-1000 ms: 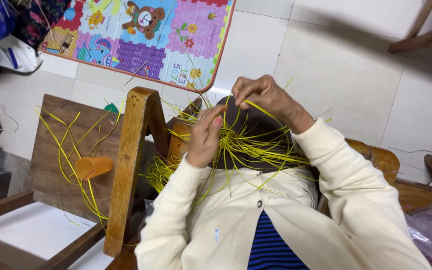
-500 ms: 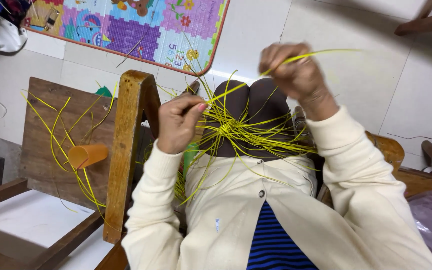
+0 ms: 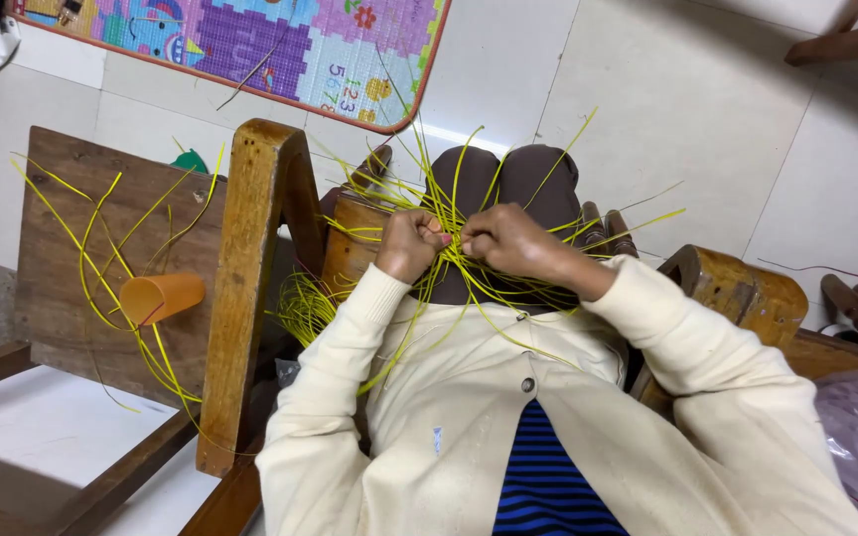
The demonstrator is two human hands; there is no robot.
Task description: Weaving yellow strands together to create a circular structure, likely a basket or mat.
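Gripping yellow plastic strips (image 3: 489, 268) over your lap, your left hand (image 3: 411, 245) and right hand (image 3: 508, 241) stayed clenched, knuckles nearly touching.

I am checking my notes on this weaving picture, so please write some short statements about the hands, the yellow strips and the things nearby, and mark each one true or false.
1. Both hands grip the thin yellow plastic strips over the lap. True: the left hand and the right hand are closed on them, close together.
2. The orange plastic cup stands upright. False: it lies on its side on the brown wooden board.
3. Loose yellow strips lie on that board. True.
4. The colourful foam puzzle mat covers the person's knees. False: it lies on the pale tiled floor beyond the knees.
5. The person wears a cream cardigan. True.
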